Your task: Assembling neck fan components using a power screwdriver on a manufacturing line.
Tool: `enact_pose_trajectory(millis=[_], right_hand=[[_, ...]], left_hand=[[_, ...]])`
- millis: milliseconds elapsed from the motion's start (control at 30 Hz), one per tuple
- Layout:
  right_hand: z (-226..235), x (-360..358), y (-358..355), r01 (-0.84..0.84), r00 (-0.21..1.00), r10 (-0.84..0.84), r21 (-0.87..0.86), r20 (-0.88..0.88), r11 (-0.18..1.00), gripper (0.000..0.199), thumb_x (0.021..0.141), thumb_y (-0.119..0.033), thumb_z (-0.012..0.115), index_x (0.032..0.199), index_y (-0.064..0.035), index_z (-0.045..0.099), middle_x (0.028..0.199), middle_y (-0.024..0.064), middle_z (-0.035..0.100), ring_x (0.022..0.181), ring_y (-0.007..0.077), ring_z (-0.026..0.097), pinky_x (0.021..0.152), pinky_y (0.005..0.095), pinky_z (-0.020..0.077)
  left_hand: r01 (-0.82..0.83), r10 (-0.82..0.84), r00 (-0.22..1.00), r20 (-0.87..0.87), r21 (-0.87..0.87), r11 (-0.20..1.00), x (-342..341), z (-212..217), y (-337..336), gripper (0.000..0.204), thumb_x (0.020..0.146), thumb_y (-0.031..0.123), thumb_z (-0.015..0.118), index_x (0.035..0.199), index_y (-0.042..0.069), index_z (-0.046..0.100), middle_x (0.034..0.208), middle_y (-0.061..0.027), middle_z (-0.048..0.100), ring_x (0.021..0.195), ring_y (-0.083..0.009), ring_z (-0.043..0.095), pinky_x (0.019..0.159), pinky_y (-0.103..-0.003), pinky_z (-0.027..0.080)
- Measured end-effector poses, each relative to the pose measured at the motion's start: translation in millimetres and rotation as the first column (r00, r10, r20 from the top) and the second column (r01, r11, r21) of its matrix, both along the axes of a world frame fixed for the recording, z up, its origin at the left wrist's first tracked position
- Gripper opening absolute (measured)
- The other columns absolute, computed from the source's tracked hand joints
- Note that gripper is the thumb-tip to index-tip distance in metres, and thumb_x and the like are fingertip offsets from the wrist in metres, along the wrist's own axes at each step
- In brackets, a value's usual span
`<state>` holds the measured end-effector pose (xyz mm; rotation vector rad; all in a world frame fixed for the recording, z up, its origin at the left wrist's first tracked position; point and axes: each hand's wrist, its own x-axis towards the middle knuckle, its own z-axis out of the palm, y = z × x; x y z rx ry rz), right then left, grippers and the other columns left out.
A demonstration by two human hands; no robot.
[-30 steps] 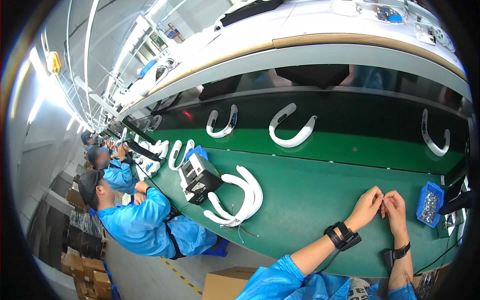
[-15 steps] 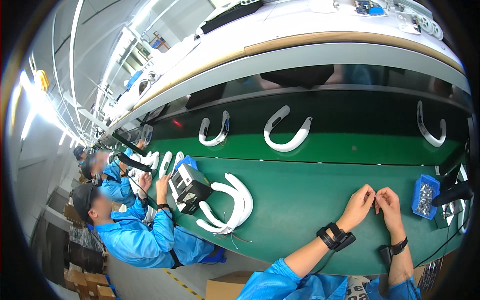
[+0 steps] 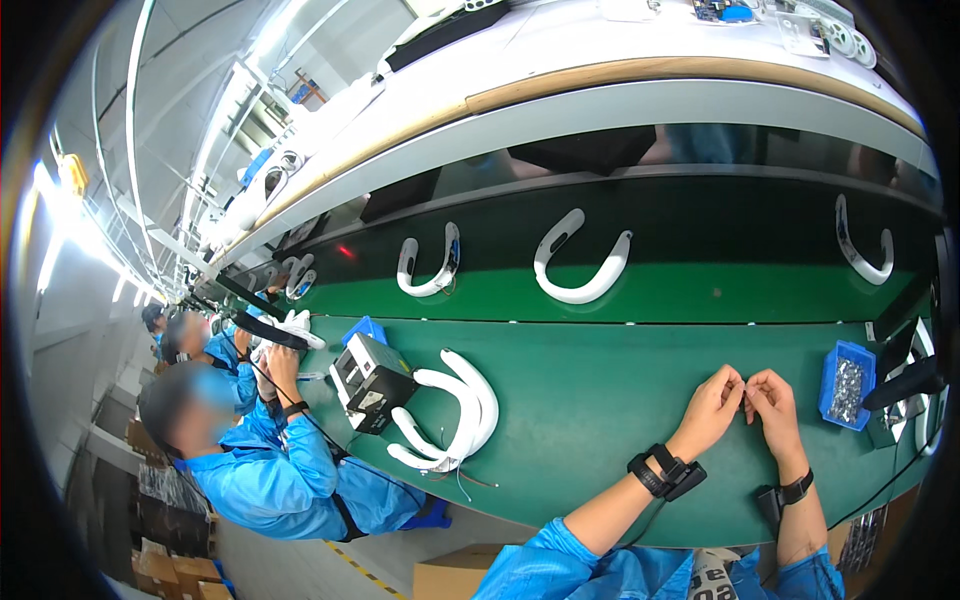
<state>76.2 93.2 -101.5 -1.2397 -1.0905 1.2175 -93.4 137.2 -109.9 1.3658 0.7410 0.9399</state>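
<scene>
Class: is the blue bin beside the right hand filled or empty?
At least partly filled: small silvery pieces show inside the blue bin.

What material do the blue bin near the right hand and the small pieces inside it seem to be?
Blue bin: probably plastic, with smooth-looking, evenly coloured walls.
Small pieces: likely metal, bright and silvery, though too tiny here to be sure.

Bright scene; long white ceiling tube lights (image 3: 46, 240) glare at left. Flat green strip (image 3: 740, 225) half shadowed beneath white wood-edged shelf (image 3: 600, 40). Fisheye bends edges; corners black.
</scene>
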Motion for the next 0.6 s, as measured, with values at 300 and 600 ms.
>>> enact_pose_trajectory(millis=[300,600], right_hand=[[-1,-5,-1,-0.001,1.0,0.001,0.005,0.027,1.0,0.008,0.107,-0.01,0.061,0.102,-0.0032,0.062,0.082,0.0011,0.062,0.069,0.0079,0.058,0.058,0.024,0.0475],[0,-11,1,-0.008,0.999,0.008,-0.004,0.043,1.0,0.013,0.108,-0.015,0.061,0.101,-0.0047,0.061,0.081,-0.0001,0.061,0.07,0.0079,0.058,0.059,0.0242,0.0475]], left_hand=[[-0.01,0.01,1.0,-0.011,0.013,1.0,-5,-1,-1,0.012,0.11,0.01,0.057,0.103,0.002,0.053,0.087,-0.0038,0.061,0.076,-0.0096,0.057,0.067,-0.028,0.049],[-0.039,0.04,0.999,-0.022,0.051,0.998,-7,-9,0,0.012,0.11,0.01,0.057,0.103,0.001,0.053,0.085,-0.0042,0.062,0.073,-0.0102,0.057,0.067,-0.029,0.05]])
